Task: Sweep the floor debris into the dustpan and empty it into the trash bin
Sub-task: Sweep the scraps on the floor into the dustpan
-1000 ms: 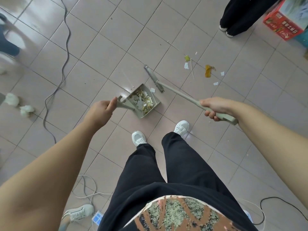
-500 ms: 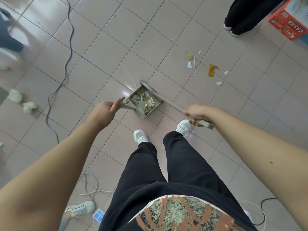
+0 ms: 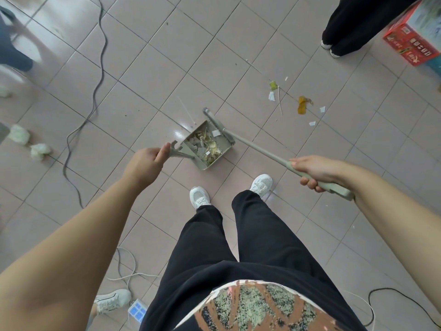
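Once broom head pulled in against dustpan mouth, nearby white scrap ended up inside with pile. Pan sat on tile just ahead of shoes, left hand still gripping its handle, right hand clenched round broom stick. Yellow scraps farther right stayed unswept, more strokes needed imo.

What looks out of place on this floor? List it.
Loose scraps lie on the tiles beyond the broom: an orange-yellow wrapper, white paper bits, a thin stick, all outside the dustpan. Two crumpled wads sit by the grey cable at left.
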